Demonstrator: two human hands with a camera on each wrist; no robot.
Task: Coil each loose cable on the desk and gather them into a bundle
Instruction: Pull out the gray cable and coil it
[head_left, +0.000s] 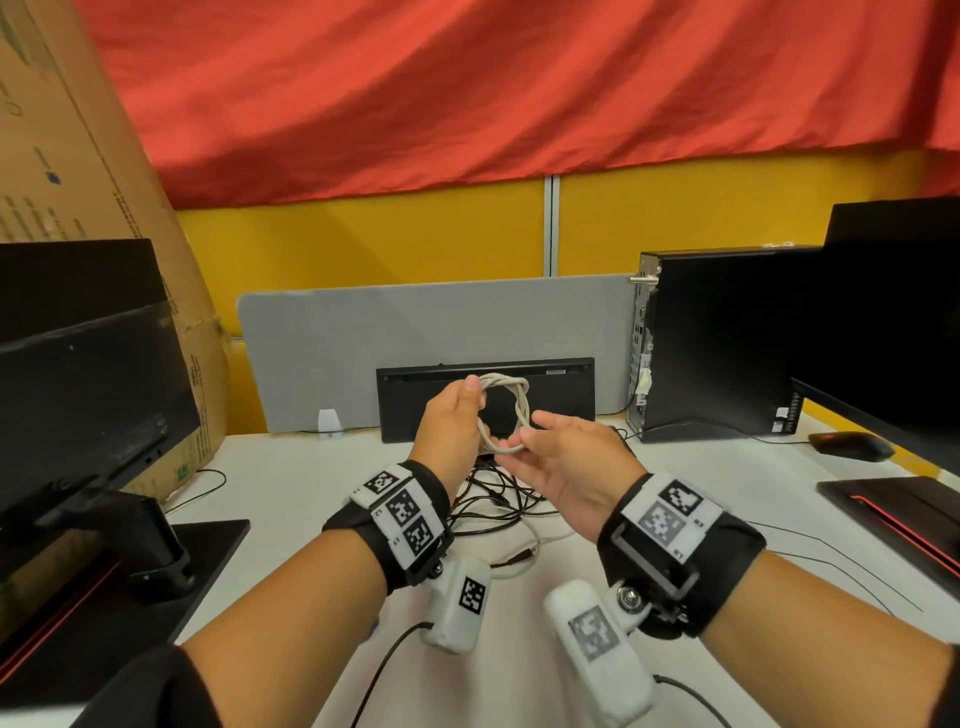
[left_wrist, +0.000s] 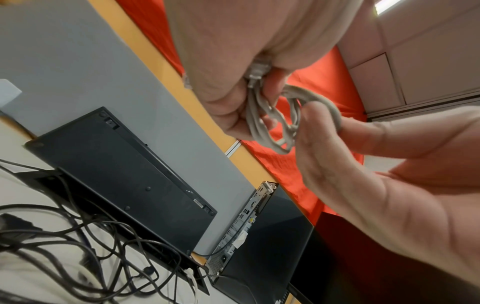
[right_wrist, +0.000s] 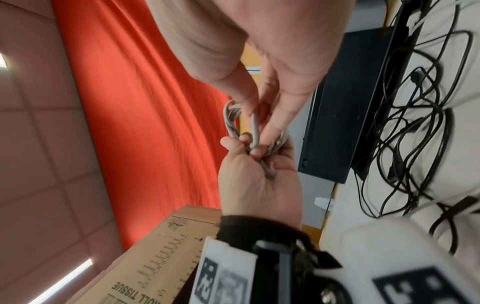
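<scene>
1. Fingers of both hands pinch the grey coil (head_left: 503, 413) above the desk (head_left: 675, 499): left hand (head_left: 451, 423) at its top, right hand (head_left: 563, 465) at its bottom.
2. Left wrist: I'd say a slackened pinch lets the loops spring open.
3. Right wrist: black cables (right_wrist: 415, 115) lie tangled below, and I judge a dropped coil would snag there.

Showing a matt, smooth grey cable (head_left: 503, 410) and matt black plastic keyboard (head_left: 485, 397). Looking creased and soft: red cloth curtain (head_left: 467, 88). Appearing rough, printed: brown cardboard box (head_left: 78, 171).
</scene>
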